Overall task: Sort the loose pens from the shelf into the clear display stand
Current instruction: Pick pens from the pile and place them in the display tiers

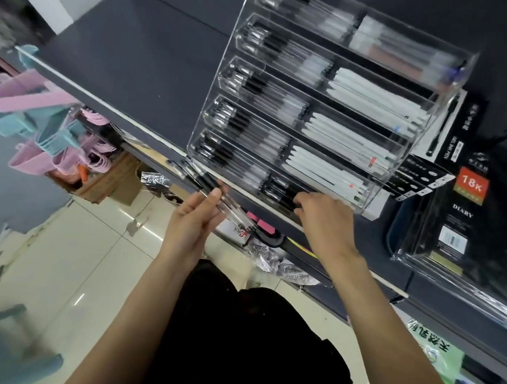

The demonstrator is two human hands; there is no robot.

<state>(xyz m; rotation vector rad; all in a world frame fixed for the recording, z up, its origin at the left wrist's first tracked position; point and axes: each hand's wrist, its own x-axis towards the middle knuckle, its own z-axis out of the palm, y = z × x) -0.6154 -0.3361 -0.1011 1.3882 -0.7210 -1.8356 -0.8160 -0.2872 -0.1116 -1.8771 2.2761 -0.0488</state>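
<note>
So the left hand [192, 221] is holding a little bundle of clear pens with black grips [213, 195], fingers mostly straight with the thumb pinning them against the palm. The bundle pokes out past the fingertips, up and left over the shelf edge. The right hand [322, 219] has its fingers curled down into the front, lowest row of the clear display stand [450, 88], right on the black pens in that row [277, 191]; looks like it's pinching one, but the fingertips are blurry so I honestly can't tell if it's actually gripping.

The stand sits on the dark shelf [134, 59], stepped rows, each with clear black-grip pens on the left and white pens [372, 101] on the right.

Just right of the stand there's a wrapped black notebook [463, 217] with an orange tag reading "18K" and "DIARY" under it. Pink and blue plastic baskets [32, 107] hang off to the left below the shelf.
</note>
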